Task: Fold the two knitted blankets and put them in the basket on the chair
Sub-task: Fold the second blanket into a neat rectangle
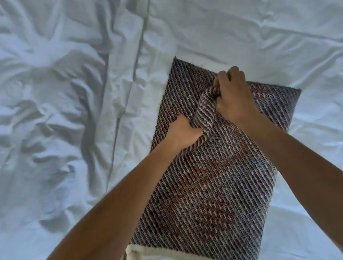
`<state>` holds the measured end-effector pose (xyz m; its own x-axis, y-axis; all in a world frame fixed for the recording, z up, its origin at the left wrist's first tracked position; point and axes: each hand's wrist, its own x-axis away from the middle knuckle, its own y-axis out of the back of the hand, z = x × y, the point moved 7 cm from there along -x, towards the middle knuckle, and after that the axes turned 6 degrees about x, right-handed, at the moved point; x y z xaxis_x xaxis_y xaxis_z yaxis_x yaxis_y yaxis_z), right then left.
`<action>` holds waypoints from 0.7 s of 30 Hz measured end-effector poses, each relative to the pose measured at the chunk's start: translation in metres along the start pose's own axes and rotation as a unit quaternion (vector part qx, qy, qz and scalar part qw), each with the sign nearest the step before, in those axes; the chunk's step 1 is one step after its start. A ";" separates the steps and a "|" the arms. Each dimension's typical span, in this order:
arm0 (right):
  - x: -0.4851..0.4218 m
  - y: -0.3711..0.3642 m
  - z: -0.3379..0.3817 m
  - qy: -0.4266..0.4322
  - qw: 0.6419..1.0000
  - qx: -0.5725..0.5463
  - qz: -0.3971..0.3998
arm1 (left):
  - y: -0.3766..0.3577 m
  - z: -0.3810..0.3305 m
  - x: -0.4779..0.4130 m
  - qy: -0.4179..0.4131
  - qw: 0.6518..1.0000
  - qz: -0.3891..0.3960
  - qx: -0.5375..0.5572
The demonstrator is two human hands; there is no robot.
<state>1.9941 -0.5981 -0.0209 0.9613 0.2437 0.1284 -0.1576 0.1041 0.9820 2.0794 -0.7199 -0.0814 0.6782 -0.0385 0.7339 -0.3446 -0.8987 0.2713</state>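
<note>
A knitted blanket (210,188) in grey, dark and reddish diagonal stitches lies folded into a long rectangle on the white bed, running from the near edge toward the middle right. My left hand (182,132) grips a bunched fold of the knit near the blanket's left side. My right hand (232,93) holds the far end of the same raised fold, fingers curled into the fabric. The fold stands up between the two hands. No second blanket, basket or chair shows in view.
A rumpled white sheet (51,98) covers the bed all around, with deep creases on the left. A cream-coloured cloth with a corded edge (160,258) sits at the near edge under the blanket's end.
</note>
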 end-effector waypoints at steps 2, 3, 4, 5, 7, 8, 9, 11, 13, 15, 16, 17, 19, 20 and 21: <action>0.009 0.012 0.004 0.042 0.991 -0.108 -0.065 | 0.016 -0.004 0.013 -0.102 0.989 -0.109 -0.013; 0.011 0.014 0.003 0.051 0.985 -0.143 -0.079 | 0.029 -0.006 0.023 -0.160 0.970 -0.181 -0.019; 0.012 0.013 0.002 0.054 0.983 -0.156 -0.078 | 0.041 -0.006 0.031 -0.201 0.950 -0.236 -0.020; 0.011 0.009 0.002 0.054 0.986 -0.148 -0.062 | 0.049 -0.003 0.033 -0.214 0.940 -0.265 -0.018; 0.007 -0.003 0.002 0.055 0.994 -0.091 -0.013 | 0.056 0.010 0.024 -0.166 0.951 -0.261 -0.010; 0.005 -0.009 0.001 0.049 0.997 -0.062 0.008 | 0.055 0.017 0.016 -0.122 0.963 -0.241 -0.001; 0.003 -0.013 -0.002 0.038 0.998 -0.038 0.028 | 0.053 0.023 0.006 -0.079 0.972 -0.220 0.008; 0.003 -0.020 -0.009 0.013 0.998 -0.004 0.059 | 0.052 0.022 -0.009 -0.035 0.979 -0.200 0.020; 0.007 -0.025 -0.020 -0.008 0.997 0.016 0.074 | 0.057 0.011 -0.024 -0.042 0.979 -0.199 0.028; 0.012 -0.028 -0.030 -0.019 0.996 0.031 0.078 | 0.062 -0.001 -0.038 -0.043 0.980 -0.194 0.032; 0.015 -0.029 -0.035 -0.023 0.996 0.034 0.076 | 0.063 -0.006 -0.044 -0.041 0.981 -0.190 0.026; 0.017 -0.029 -0.040 -0.025 0.996 0.035 0.072 | 0.062 -0.012 -0.050 -0.045 0.981 -0.187 0.009; 0.023 -0.031 -0.048 -0.029 0.996 0.041 0.067 | 0.064 -0.027 -0.061 -0.076 0.977 -0.191 -0.048; 0.026 -0.033 -0.052 -0.030 0.996 0.045 0.067 | 0.068 -0.036 -0.066 -0.101 0.971 -0.202 -0.076; 0.028 -0.036 -0.055 -0.033 0.996 0.046 0.068 | 0.073 -0.043 -0.071 -0.120 0.965 -0.212 -0.099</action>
<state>2.0143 -0.5415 -0.0604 0.9459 0.1856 0.2663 -0.2682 -0.0149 0.9632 1.9782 -0.7636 -0.0865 0.9080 0.1922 0.3724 -0.1052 -0.7556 0.6465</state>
